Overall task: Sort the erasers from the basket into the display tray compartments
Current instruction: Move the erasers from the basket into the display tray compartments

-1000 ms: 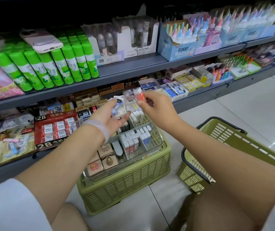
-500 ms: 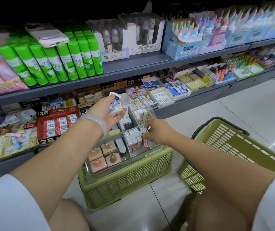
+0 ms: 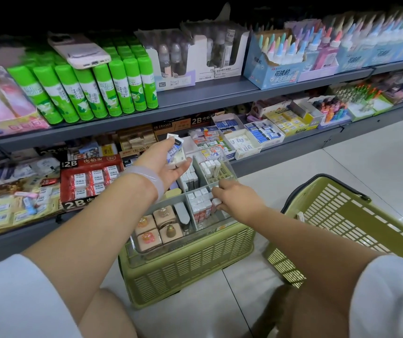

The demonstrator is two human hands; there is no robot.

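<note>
Head cam: both hands busy over the clear display tray [image 3: 222, 222], which is sitting on an upturned green basket [image 3: 190, 264].

Left hand [image 3: 168, 164] is hovering above the tray's back compartments, fingers curling round a few wrapped erasers [image 3: 176, 153]. Right hand [image 3: 234, 198] is pinching a white eraser [image 3: 216, 202] at the front right compartment, just beside the upright red-and-white erasers [image 3: 201, 208]. Second green basket [image 3: 342, 220] sitting on the floor to the right.

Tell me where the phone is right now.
In the head view, upper left: the phone lies flat on top of the green glue sticks on the upper shelf, left of the small bottle boxes.
</note>
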